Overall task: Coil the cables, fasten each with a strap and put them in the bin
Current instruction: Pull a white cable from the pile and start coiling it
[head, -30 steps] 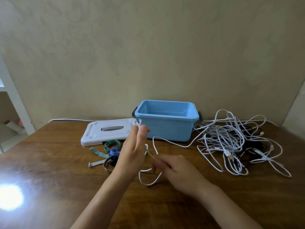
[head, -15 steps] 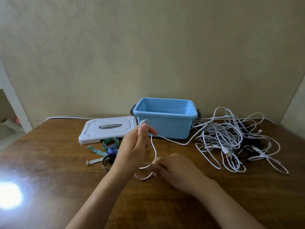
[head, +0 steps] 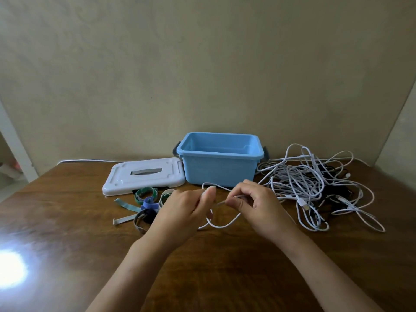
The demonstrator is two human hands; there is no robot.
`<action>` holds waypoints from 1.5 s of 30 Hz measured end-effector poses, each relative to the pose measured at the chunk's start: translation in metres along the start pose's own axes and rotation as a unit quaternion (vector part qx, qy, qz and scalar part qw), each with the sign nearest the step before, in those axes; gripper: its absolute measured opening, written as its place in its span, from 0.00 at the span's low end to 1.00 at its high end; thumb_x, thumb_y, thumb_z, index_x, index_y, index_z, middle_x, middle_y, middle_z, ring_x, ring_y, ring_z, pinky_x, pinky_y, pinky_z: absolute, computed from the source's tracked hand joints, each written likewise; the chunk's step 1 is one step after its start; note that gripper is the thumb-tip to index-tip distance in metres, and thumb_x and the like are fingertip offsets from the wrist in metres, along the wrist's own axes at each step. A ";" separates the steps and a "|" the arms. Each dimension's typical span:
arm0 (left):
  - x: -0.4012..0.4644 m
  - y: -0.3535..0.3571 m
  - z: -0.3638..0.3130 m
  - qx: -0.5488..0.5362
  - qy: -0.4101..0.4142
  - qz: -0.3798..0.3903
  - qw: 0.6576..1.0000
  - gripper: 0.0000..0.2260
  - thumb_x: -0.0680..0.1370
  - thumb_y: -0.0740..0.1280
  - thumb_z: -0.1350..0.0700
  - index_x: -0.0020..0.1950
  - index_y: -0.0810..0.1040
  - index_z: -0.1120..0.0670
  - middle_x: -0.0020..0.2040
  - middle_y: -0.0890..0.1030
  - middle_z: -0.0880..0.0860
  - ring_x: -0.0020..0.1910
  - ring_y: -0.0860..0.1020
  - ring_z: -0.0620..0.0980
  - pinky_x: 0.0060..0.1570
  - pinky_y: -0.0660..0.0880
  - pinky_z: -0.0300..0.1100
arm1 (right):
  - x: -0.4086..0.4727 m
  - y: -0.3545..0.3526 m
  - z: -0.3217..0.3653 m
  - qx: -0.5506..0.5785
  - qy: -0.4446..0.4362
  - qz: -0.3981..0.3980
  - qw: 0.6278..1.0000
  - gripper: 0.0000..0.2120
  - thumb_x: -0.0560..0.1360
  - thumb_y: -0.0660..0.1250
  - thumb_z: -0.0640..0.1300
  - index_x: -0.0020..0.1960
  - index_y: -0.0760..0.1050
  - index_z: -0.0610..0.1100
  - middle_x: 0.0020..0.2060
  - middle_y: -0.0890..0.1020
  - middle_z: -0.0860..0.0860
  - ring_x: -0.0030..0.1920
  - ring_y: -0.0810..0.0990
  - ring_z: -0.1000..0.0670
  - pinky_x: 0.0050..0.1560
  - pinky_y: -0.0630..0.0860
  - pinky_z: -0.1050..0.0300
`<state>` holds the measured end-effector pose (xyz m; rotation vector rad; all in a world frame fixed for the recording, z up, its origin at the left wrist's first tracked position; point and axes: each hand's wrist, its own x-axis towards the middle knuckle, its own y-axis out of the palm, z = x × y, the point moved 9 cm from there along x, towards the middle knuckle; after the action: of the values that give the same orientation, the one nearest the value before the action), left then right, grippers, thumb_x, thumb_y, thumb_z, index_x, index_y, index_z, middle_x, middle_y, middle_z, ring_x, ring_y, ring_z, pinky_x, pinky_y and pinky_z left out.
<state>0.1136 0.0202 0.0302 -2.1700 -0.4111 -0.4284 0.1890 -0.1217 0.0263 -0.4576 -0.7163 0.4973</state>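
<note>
We see both hands raised just above the wooden table [head: 67, 221], close together in front of the blue bin [head: 219, 167]. The left hand [head: 182, 212] has its fingers curled, pinching a white cable [head: 222, 225] between thumb and fingers near the top of a small loop. The right hand [head: 258, 206] is also curled, gripping the same cable a short way along — the strand runs nearly straight between the two hands. Below them one loop of the cable hangs down and touches the table. The bin stands open against the wall, and nothing shows inside it from this angle. Its white lid [head: 144, 176] lies flat on the table just beside it, to the left. Near the left hand, in front of the lid, we note a cluster of straps [head: 146, 203] — green, blue, grey and dark ones, some curled into rings, others lying flat. To the right of the bin sits a tangled heap of cables [head: 310, 185], mostly white with some black mixed in, uncoiled; the held cable leads off toward it. A bright glare spot [head: 10, 269] marks the table's near left corner.
</note>
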 end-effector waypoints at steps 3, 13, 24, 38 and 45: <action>0.001 0.002 0.009 0.013 -0.019 0.002 1.000 0.26 0.84 0.54 0.40 0.32 0.78 0.48 0.30 0.80 0.47 0.32 0.78 0.46 0.41 0.76 0.54 | 0.001 0.004 0.000 0.003 -0.009 0.021 1.000 0.02 0.77 0.72 0.48 0.46 0.81 0.54 0.39 0.75 0.56 0.41 0.76 0.54 0.43 0.73 0.60; 0.001 -0.003 -0.001 0.070 -0.010 -0.011 0.997 0.25 0.78 0.45 0.34 0.36 0.74 0.45 0.34 0.73 0.41 0.44 0.71 0.38 0.41 0.69 0.38 | -0.002 -0.002 -0.019 -0.070 0.062 -0.011 0.996 0.25 0.73 0.62 0.72 0.37 0.80 0.51 0.27 0.77 0.58 0.30 0.76 0.58 0.32 0.68 0.63; 0.006 -0.006 0.016 0.031 -0.033 -0.009 0.999 0.08 0.85 0.59 0.52 0.49 0.75 0.50 0.41 0.81 0.48 0.41 0.79 0.45 0.41 0.74 0.41 | 0.001 0.000 -0.025 0.095 0.088 0.001 0.992 0.16 0.82 0.63 0.59 0.43 0.80 0.50 0.37 0.79 0.54 0.41 0.82 0.53 0.54 0.81 0.44; -0.005 0.007 0.017 -0.121 -0.095 0.003 0.988 0.22 0.77 0.51 0.31 0.51 0.69 0.49 0.44 0.80 0.50 0.43 0.78 0.45 0.47 0.77 0.55 | -0.006 0.025 0.006 0.184 0.041 0.011 0.982 0.09 0.81 0.66 0.53 0.48 0.83 0.52 0.38 0.83 0.52 0.43 0.82 0.52 0.49 0.77 0.59; -0.007 0.014 0.007 -0.167 -0.065 0.023 0.983 0.28 0.76 0.54 0.28 0.55 0.71 0.51 0.47 0.81 0.52 0.48 0.80 0.50 0.53 0.77 0.58 | -0.013 0.047 0.016 0.163 0.042 0.052 0.984 0.15 0.81 0.63 0.62 0.53 0.82 0.54 0.40 0.84 0.50 0.42 0.83 0.48 0.46 0.80 0.45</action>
<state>0.1146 0.0166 0.0130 -2.5390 -0.3811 -0.3497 0.1565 -0.0881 0.0048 -0.2082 -0.5190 0.6758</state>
